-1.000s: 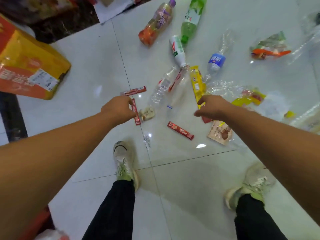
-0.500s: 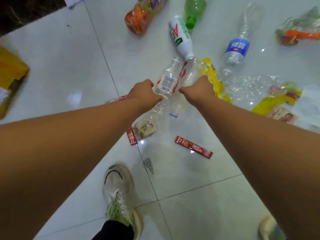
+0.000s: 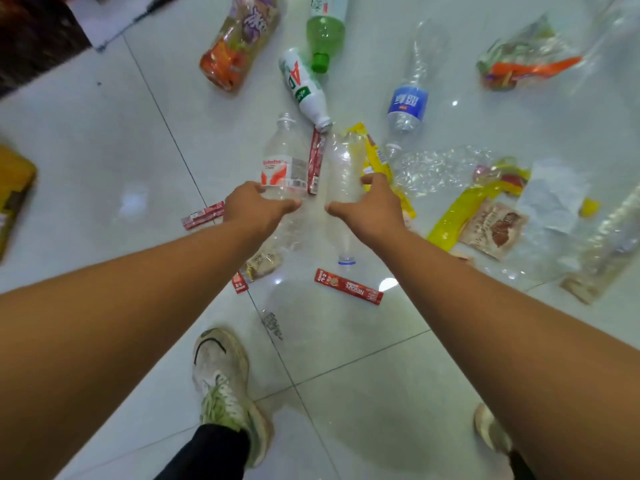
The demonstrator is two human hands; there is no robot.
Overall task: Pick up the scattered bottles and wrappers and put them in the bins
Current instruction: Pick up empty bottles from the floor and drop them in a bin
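Note:
Bottles and wrappers lie scattered on the white tiled floor (image 3: 104,140). My left hand (image 3: 256,207) wraps around the lower part of a clear bottle with a red and white label (image 3: 284,161). Beside it, my right hand (image 3: 372,206) grips a clear unlabelled bottle (image 3: 343,168) whose blue-ringed neck points toward me. A red sachet (image 3: 315,164) lies between the two bottles. A yellow wrapper (image 3: 375,157) lies under my right hand. No bin is in view.
Farther away lie a white bottle (image 3: 304,88), a green bottle (image 3: 325,32), a blue-labelled bottle (image 3: 407,105) and an orange one (image 3: 239,39). Red sachets (image 3: 348,287), clear plastic (image 3: 440,168) and snack wrappers (image 3: 491,226) surround my hands. A yellow box (image 3: 14,188) sits left; my shoe (image 3: 221,379) stands below.
Both hands moved forward from the red sachets and wrappers to the two clear bottles and closed around them. The view has dipped closer to the floor.

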